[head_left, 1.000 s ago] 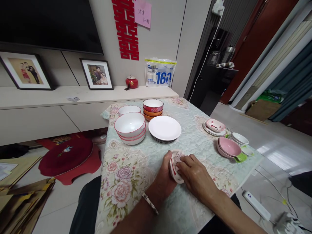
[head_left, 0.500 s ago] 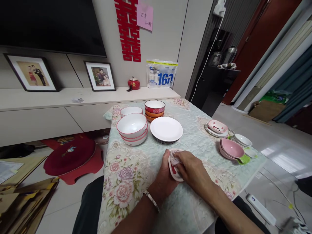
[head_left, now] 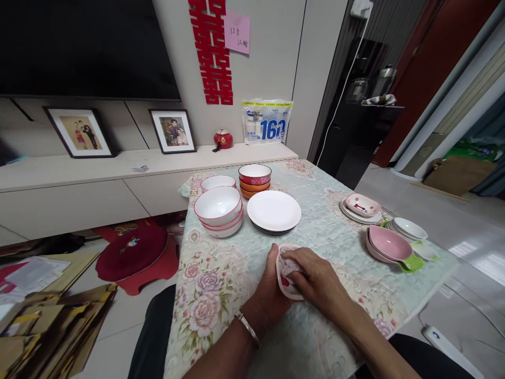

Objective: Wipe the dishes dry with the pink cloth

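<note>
My left hand [head_left: 271, 290] grips a small pale dish [head_left: 284, 283] with a red pattern inside, tilted over the near part of the table. Bunched in my right hand [head_left: 321, 276] is a whitish cloth [head_left: 289, 265], pressed against the inside of this dish. The right fingertips are partly hidden by the cloth. Just beyond both hands sits a stack of white plates [head_left: 273, 210]. To its left are white bowls with red rims [head_left: 219, 205], and behind it a stack of red and orange bowls [head_left: 254, 180].
On the table's right side are pink bowls with green handles [head_left: 382, 243], small white bowls [head_left: 409, 228] and a spotted dish [head_left: 363, 204] on plates. A floral cloth [head_left: 209, 284] covers the table. A red stool [head_left: 134, 255] stands left, near flattened cardboard [head_left: 51, 326].
My right hand has shifted slightly with the cloth inside the dish. The view has turned a little to the left. Both hands keep their holds.
</note>
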Demonstrator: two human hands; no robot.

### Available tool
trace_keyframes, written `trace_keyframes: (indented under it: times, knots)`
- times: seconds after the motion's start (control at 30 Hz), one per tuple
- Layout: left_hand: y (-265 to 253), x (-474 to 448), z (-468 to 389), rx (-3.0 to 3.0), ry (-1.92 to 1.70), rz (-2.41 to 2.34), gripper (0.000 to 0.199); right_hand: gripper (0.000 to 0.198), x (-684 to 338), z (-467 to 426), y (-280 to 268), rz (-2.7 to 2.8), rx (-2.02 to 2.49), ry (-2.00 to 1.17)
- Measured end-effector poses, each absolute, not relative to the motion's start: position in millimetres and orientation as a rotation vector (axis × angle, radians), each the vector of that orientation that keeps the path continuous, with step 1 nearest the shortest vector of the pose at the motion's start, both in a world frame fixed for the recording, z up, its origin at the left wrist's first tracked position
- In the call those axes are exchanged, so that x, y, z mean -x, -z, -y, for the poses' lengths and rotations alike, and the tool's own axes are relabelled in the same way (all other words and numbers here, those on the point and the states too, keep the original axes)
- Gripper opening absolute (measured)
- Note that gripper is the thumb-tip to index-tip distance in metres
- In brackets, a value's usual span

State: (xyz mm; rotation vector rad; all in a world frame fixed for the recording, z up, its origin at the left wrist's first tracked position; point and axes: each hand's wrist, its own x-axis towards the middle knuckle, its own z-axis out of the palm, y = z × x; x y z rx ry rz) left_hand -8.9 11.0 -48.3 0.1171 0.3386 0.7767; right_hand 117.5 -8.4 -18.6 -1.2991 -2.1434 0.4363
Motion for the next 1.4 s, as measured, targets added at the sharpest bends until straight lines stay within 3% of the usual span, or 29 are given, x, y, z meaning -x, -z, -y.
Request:
trace_keyframes:
  times: [0.2,0.4,0.5,0.67,0.83,0.93,1.03,1.17,1.27,1.4]
  knots:
    - [45.5,11.8,-14.8,-0.12,-0.865,-0.386,0.061,0.019,-108.7,13.9,10.8,2.244,1.665,-0.304]
    - [45.2,13.5,-12.8,-0.096,-0.82,-0.372,0.063,0.026,-110.8,17.0,1.2,2.248,1.284,-0.579]
    - [45.3,13.5,-10.6,-0.093,-0.797,-0.373,0.058,0.027,-109.4,11.2,10.0,2.222,1.272,-0.422]
    - [44.5,12.9,-8.3,-0.146,-0.877,-0.402,0.054,0.018,-104.9,12.0,10.9,2.25,1.645,-0.245]
    - [45.8,11.6,-9.1,-0.182,-0.938,-0.449,0.05,0.012,-106.2,17.1,-0.2,2.266,1.593,-0.489]
    - [45.5,10.5,-8.6,-0.182,-0.893,-0.474,0.051,0.022,-107.7,12.5,4.3,2.147,1.423,-0.617]
    - [43.1,9.2,-7.0,-0.185,-0.864,-0.49,0.05,0.031,-108.5,6.6,14.9,2.11,1.385,-0.47]
    - [40.4,8.5,-5.2,-0.228,-0.916,-0.509,0.048,0.018,-108.1,7.1,19.1,2.165,1.605,-0.292]
    - [41.5,9.3,-4.7,-0.294,-0.982,-0.541,0.048,0.012,-108.5,11.2,11.5,2.15,1.672,-0.421]
    - [43.7,9.8,-3.7,-0.301,-1.019,-0.565,0.051,0.017,-110.1,10.4,4.3,2.021,1.408,-0.771]
